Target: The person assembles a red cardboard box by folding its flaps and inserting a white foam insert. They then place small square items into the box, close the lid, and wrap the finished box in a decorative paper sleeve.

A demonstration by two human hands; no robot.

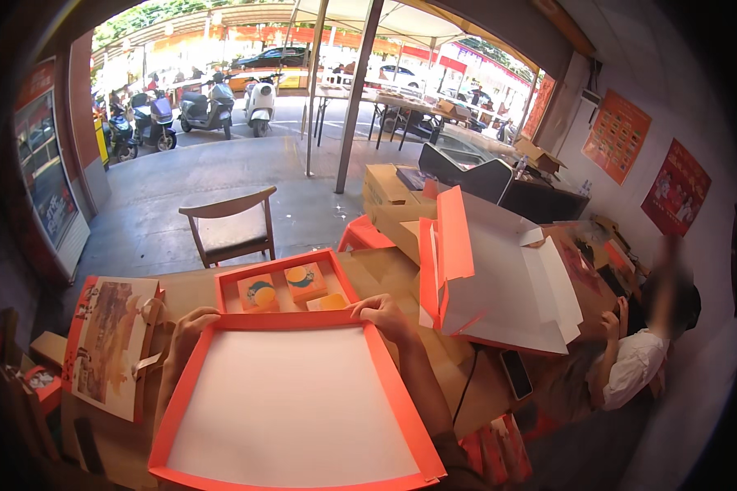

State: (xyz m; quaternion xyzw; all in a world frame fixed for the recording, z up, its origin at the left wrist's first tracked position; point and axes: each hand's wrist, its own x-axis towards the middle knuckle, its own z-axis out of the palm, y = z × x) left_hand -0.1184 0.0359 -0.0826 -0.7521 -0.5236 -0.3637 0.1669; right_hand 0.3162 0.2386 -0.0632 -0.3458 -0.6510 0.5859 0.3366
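Well, on the head view I see the left hand (pixel 193 327) and right hand (pixel 386 317) gripping the far corners of a white-lined orange tray (pixel 278 401), near side of the table (pixel 444 368); wide hold likely keeps it square. Nothing inside. Just beyond, an orange box (pixel 273 263) holds small boxes (pixel 305 281), three visible.

Front tray (pixel 287 401): orange-red rim, white inside. Rear tray (pixel 345 275): orange-red. Small boxes (pixel 305 280): orange, blue-and-yellow round motif.

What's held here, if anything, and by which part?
A shallow orange-rimmed box part, white inside: left grip at its far-left corner, right grip at its far-right corner.
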